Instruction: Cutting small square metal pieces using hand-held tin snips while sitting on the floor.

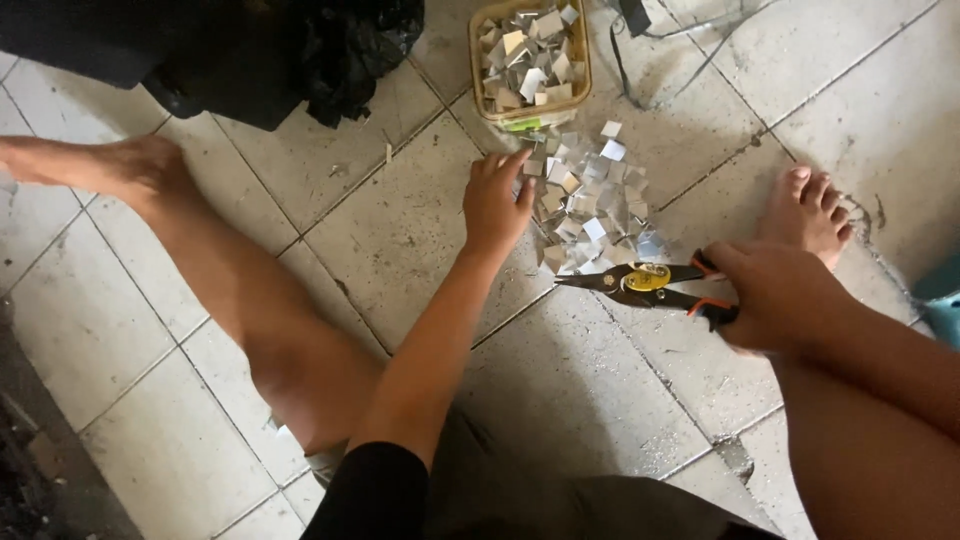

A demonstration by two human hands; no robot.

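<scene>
- Where the person sits with both legs spread, one tiled floor carries everything in view; its pale tiles are stained and dusted with fine debris.
- One dark bulky mass with a crumpled black plastic bag lies at the top left, just beyond the left foot.
- Two bare feet are counted; the right foot rests just past the right hand.
- One heap of small cut metal pieces lies on the floor between the feet; the pieces are too many and too overlapped to count.
- One clear rectangular plastic tub stands just beyond the heap, filled with more such pieces.
- One left hand lies palm down, fingers spread flat, fingertips touching the heap's near edge; it grasps nothing.
- One right hand is closed round the orange-and-black handles of one pair of tin snips, blades pointing left, nearly together, tips at the heap's lower edge.
- One black cord trails beside the tub.
</scene>
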